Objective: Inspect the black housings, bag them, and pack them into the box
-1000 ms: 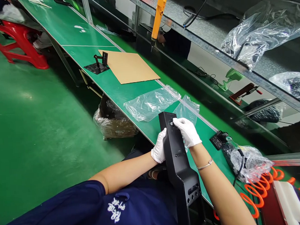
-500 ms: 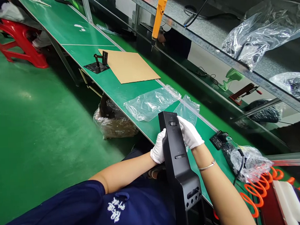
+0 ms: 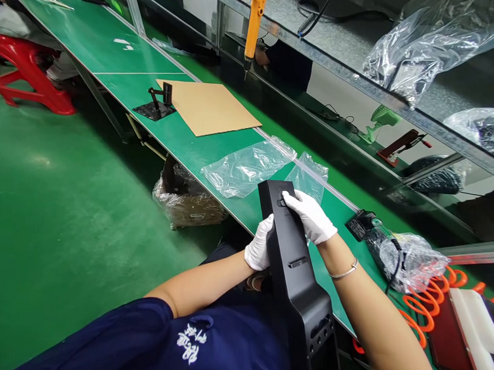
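A long black housing with slots and round holes slants up from my lap over the bench edge. White-gloved, my left hand grips its left side near the upper end. My right hand, in a white glove too, lies along the right side, its thumb pressed on the small switch-like part set in the top face. The fingers of the right hand are partly hidden behind the housing. Just beyond it, clear plastic bags lie on the green bench.
A cardboard sheet and a black stand lie farther up the bench. A yellow electric screwdriver hangs above. To the right are a bagged part and a coiled orange hose. A red stool stands at left.
My right thumb has moved from the housing's right edge onto the switch-like part on its top face. My left hand keeps its grip; the view has shifted slightly.
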{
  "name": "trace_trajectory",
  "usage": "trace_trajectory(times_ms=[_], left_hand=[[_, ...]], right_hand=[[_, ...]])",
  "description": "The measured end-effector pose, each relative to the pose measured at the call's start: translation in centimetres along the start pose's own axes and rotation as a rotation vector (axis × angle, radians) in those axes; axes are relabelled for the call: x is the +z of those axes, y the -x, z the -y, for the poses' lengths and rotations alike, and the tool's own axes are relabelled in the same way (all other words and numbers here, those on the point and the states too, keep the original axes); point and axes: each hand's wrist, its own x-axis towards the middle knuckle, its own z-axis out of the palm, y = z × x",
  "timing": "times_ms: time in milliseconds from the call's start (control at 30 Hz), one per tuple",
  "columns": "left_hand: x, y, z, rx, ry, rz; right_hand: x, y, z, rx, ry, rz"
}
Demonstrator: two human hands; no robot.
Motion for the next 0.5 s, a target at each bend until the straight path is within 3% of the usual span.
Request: trace_trajectory(times_ms=[167,333,500], left_hand=[[-0.9,0.2,0.3,-0.03,-0.109,0.13],[-1.4,0.7,0.6,-0.007,-0.131,0.057],[-1.7,1.3,1.0,0.023,-0.083,0.035]], right_hand=[[-0.1,0.8,0.6,0.007,-0.034,0.021],[1.1,2.4,1.1,-0.202,0.418,-0.171],[1.7,2.8,0.0,-0.244,0.502,-0.229]])
